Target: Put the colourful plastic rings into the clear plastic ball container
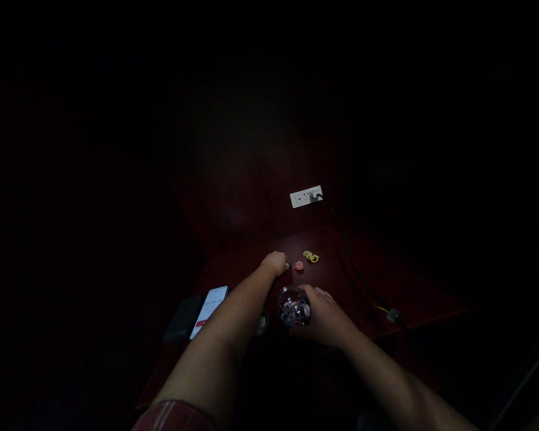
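Note:
The scene is very dark. My right hand [324, 314] grips a small clear jar [293, 306] filled with several small coloured rings, held at the near part of a dark red table [413, 287]. My left hand [275, 262] reaches further out, its fingers closed on a small green piece [287, 265] at the tabletop. Just right of it lie a pink ring piece [299, 266] and a few yellow rings [311, 257], both apart from my hands.
A lit phone [209, 310] lies at the table's left edge beside a dark flat object [182, 318]. A white wall socket [305, 196] with a plug sits behind; its black cable [354, 269] runs across the table's right side to a small connector [391, 314].

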Motion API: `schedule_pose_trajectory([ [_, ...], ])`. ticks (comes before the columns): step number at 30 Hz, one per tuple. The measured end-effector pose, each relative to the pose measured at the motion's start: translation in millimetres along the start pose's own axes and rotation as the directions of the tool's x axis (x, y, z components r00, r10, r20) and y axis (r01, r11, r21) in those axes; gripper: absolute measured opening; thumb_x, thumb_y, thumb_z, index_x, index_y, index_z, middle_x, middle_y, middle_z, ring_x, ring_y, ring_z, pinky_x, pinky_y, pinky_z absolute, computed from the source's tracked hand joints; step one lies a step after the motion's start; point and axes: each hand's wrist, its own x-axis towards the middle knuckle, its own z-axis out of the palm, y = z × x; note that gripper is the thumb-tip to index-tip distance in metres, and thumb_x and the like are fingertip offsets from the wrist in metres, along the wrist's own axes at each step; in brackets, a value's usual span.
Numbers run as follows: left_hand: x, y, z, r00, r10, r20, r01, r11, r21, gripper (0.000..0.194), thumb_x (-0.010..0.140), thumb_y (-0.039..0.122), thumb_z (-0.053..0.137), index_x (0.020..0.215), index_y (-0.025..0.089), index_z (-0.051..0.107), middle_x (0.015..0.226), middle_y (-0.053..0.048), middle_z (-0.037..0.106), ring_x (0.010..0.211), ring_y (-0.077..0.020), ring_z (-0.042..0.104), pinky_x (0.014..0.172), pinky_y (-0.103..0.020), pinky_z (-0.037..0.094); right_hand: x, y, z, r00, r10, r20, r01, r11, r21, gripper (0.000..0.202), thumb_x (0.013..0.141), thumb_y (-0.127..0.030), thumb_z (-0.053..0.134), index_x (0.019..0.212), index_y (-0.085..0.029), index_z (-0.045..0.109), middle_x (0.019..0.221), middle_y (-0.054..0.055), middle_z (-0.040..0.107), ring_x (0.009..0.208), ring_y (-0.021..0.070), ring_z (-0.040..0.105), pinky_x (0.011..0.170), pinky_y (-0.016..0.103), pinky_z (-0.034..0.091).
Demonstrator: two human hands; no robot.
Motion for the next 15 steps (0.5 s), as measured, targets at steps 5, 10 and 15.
schedule_pose_trajectory([
  [5, -7, -4, -2.3, 1.0, -0.026, -0.013, 0.026, 1.0, -0.015, 0.019, 0.072, 0.021, 0.064, 0.09, 0.021, 0.072, 0.096, -0.006, 0.071, 0.09, -0.0167, 0.064, 0.082, -0.023, 0.046, 1, 0, -1, 1.0, 0.001, 0.007, -0.001, 1.0, -0.003, 0.081, 0.047, -0.041, 0.084, 0.118, -0.026, 0.048, 0.112, 0.006, 0.06, 0.105, 0.0268, 0.056, 0.089, 0.037, 0.04],
  [10, -30, -11, -11.8, 1.0, 0.014, -0.005, -0.014, 0.994, -0.107, 0.021, 0.076, 0.023, 0.063, 0.095, 0.022, 0.071, 0.095, -0.001, 0.071, 0.086, -0.0113, 0.064, 0.079, -0.018, 0.046, 1, 3, 1, 1.0, -0.004, -0.002, 0.004, 1.0, -0.015, 0.081, 0.047, -0.044, 0.084, 0.118, -0.026, 0.048, 0.11, 0.006, 0.06, 0.103, 0.0268, 0.057, 0.088, 0.037, 0.041],
  [15, -68, -16, -40.6, 0.995, 0.084, -0.049, -0.095, 0.936, -0.339, 0.028, 0.077, 0.027, 0.063, 0.101, 0.014, 0.07, 0.093, -0.004, 0.071, 0.082, -0.0124, 0.063, 0.075, -0.021, 0.047, 0, 5, 3, 0.999, -0.03, -0.017, 0.029, 0.999, -0.039, 0.08, 0.05, -0.047, 0.082, 0.118, -0.024, 0.047, 0.111, 0.007, 0.06, 0.104, 0.0268, 0.056, 0.088, 0.037, 0.041],
])
